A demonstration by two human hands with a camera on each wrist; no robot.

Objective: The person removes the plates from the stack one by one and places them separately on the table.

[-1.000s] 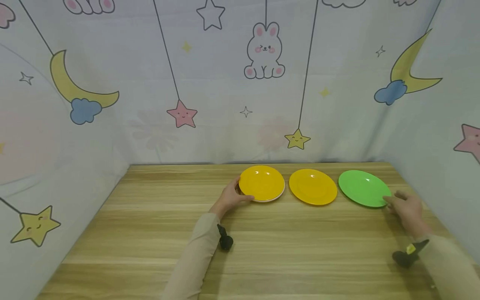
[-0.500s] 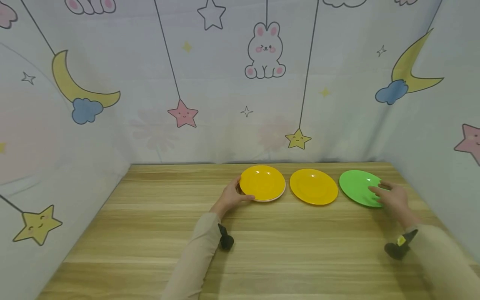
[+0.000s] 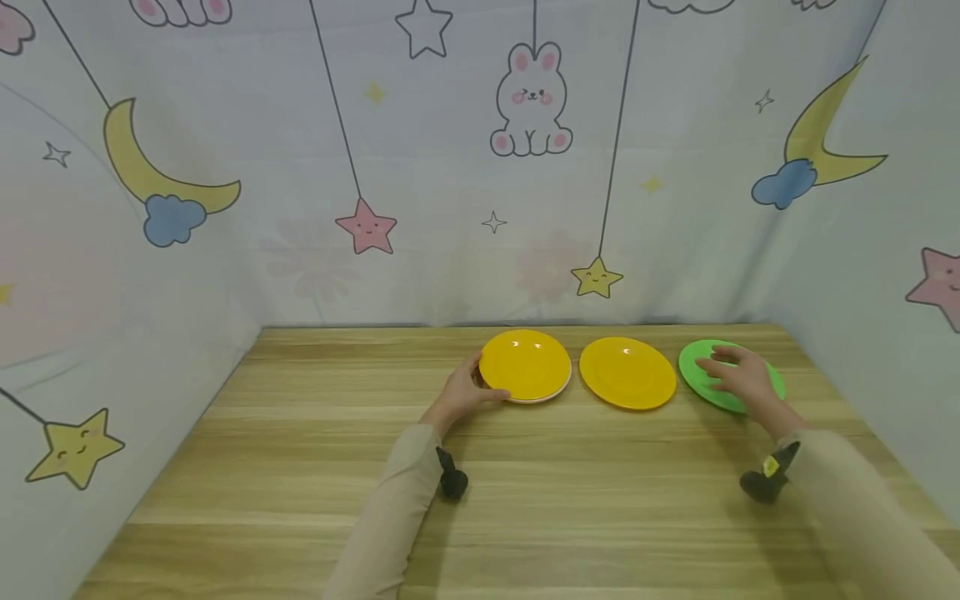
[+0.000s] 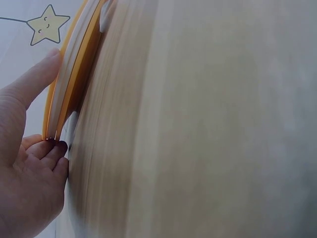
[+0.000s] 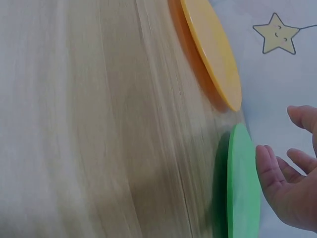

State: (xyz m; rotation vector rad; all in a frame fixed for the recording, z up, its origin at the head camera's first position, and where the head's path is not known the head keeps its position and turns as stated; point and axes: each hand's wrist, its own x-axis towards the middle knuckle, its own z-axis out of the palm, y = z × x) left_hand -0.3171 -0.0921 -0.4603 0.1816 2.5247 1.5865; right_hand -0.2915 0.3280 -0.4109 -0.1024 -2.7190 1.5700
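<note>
Behind the lone yellow plate [image 3: 627, 373] rises a white backdrop cloth [image 3: 435, 167]; under the plate stretches a wood-grain tabletop [image 3: 562, 508], with the plate near its back edge. Two pale sleeves reach in from the near side, one to each side of that plate.

Just left of the lone yellow plate sits a plate stack [image 3: 525, 365], yellow above and below with a pale rim between. Just right of it lies a green plate [image 5: 242, 193]. All are round, so no long axis decides an approach.

The right hand [image 3: 746, 379] is above the green plate, its thumb and fingers apart and loosely bent, holding nothing. The relation that seems to matter is that the lone yellow plate lies to this hand's left, nearer to its fingertips than the stack is. Only the green plate's left part lies between, low beneath the fingers. The left hand [image 3: 459, 395], beyond the stack from the lone yellow plate, grips the stack's rim, thumb along the near edge, fingers around the left.

Smallest, a printed yellow star [image 3: 597, 277] hangs above and behind the lone yellow plate.
</note>
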